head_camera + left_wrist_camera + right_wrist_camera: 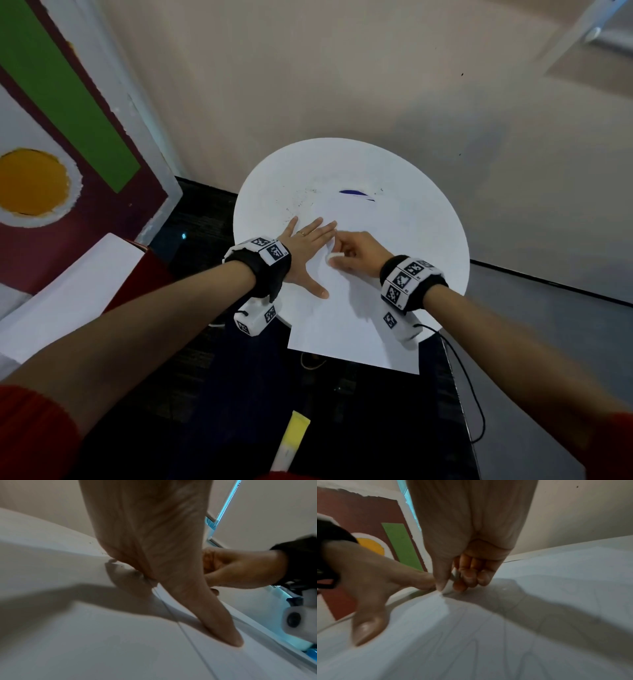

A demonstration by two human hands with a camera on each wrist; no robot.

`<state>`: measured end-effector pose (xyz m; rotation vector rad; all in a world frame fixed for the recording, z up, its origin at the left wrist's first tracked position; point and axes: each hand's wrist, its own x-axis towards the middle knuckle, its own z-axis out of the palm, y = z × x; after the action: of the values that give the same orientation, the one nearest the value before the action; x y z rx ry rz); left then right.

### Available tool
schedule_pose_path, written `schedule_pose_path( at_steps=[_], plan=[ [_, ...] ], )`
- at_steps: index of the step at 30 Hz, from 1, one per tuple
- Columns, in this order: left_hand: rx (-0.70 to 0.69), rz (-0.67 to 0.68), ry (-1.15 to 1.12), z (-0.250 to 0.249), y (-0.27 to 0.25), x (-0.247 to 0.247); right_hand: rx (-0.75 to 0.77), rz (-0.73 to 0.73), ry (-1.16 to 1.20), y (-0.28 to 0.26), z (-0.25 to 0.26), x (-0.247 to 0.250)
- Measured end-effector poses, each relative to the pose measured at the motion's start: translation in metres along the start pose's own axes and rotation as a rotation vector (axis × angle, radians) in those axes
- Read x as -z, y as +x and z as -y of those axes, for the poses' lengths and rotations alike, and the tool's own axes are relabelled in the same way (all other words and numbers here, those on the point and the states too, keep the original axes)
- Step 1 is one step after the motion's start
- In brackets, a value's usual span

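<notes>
A white sheet of paper lies on a round white table, its near corner hanging over the table's front edge. My left hand lies flat with straight, spread fingers, pressing the paper's left side; the thumb rests on the sheet. My right hand pinches a small white eraser between thumb and curled fingers and holds it against the paper, right beside the left hand. In the right wrist view the eraser touches the paper, where faint pencil lines show.
A blue mark and dark specks lie on the far part of the table. A painted board with green stripe and yellow circle leans at left. A white box stands below it. A yellow-tipped stick lies on the dark floor.
</notes>
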<state>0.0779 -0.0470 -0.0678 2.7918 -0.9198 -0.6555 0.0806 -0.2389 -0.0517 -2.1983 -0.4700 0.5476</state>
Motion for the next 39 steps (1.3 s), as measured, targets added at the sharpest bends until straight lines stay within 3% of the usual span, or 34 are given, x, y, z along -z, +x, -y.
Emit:
schedule_pose_path(
  at_steps=[2, 6, 10, 14, 18, 22, 26, 30, 35, 39],
  plan=[
    [0.003, 0.004, -0.014, 0.0, 0.0, -0.001, 0.017, -0.038, -0.052, -0.001, -0.002, -0.003],
    [0.0, 0.005, 0.003, 0.002, 0.0, -0.003, 0.04, 0.121, -0.099, -0.01, 0.003, -0.011],
    [-0.003, 0.007, -0.022, 0.001, 0.0, -0.001, 0.006, -0.049, -0.054, 0.003, 0.002, -0.005],
    [-0.002, 0.002, -0.011, 0.002, -0.001, -0.003, 0.062, 0.063, -0.112, -0.01, 0.006, -0.018],
    [0.006, 0.024, -0.01, 0.001, -0.001, 0.0, 0.02, -0.101, -0.105, 0.005, 0.0, 0.001],
    [0.004, 0.018, -0.01, 0.0, -0.002, 0.0, 0.034, 0.108, -0.101, -0.007, 0.002, -0.004],
    [-0.004, 0.031, 0.001, 0.001, 0.0, 0.0, -0.004, -0.023, -0.036, -0.002, -0.003, 0.007],
    [-0.01, 0.029, -0.009, 0.0, -0.002, 0.0, 0.012, 0.176, -0.05, -0.014, 0.0, 0.001],
    [-0.006, 0.042, -0.009, 0.0, -0.002, 0.001, -0.002, -0.044, -0.03, -0.008, -0.005, 0.004],
    [-0.007, 0.034, 0.004, 0.0, -0.002, 0.0, 0.016, 0.087, -0.029, -0.018, -0.004, 0.002]
  ],
)
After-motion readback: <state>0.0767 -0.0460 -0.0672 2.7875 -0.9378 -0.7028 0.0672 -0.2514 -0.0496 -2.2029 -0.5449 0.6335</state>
